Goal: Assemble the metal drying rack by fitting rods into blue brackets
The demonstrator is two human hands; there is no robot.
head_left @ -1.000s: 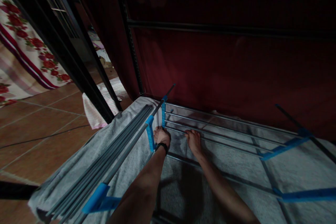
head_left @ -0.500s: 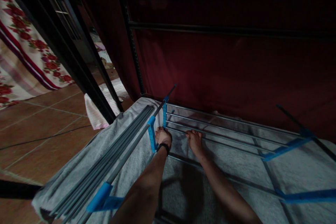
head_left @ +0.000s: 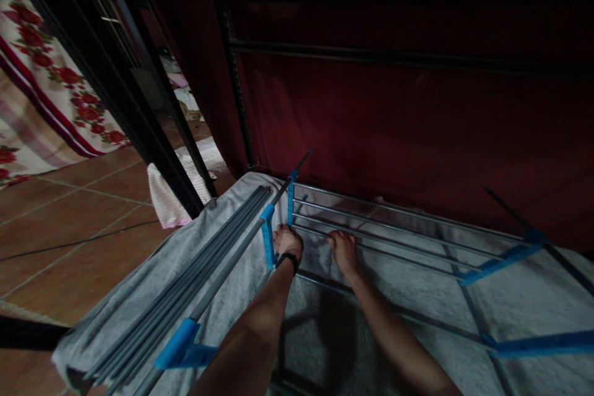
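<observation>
A rack of grey metal rods and blue plastic connectors lies on its side across a grey blanket (head_left: 232,309). My left hand (head_left: 288,242), with a dark band at the wrist, is closed at the lower end of a blue connector (head_left: 291,201); its fingertips are partly hidden. Just to the right, my right hand (head_left: 344,250) has its fingers curled round the lowest metal rod (head_left: 394,257) of that section, close to where the rod meets the connector. Another blue connector (head_left: 268,238) stands just left of my left wrist.
Several loose grey tubes (head_left: 185,281) lie bundled along the blanket's left side. More blue connectors (head_left: 501,263) hold the rods' right ends. A dark red cloth (head_left: 394,124) hangs behind, crossed by a black metal bar (head_left: 371,54). Black posts (head_left: 120,105) stand at left over the tiled floor (head_left: 93,216).
Both hands keep their places at the connector and rod. The rack's right end has shifted slightly to the left in the picture.
</observation>
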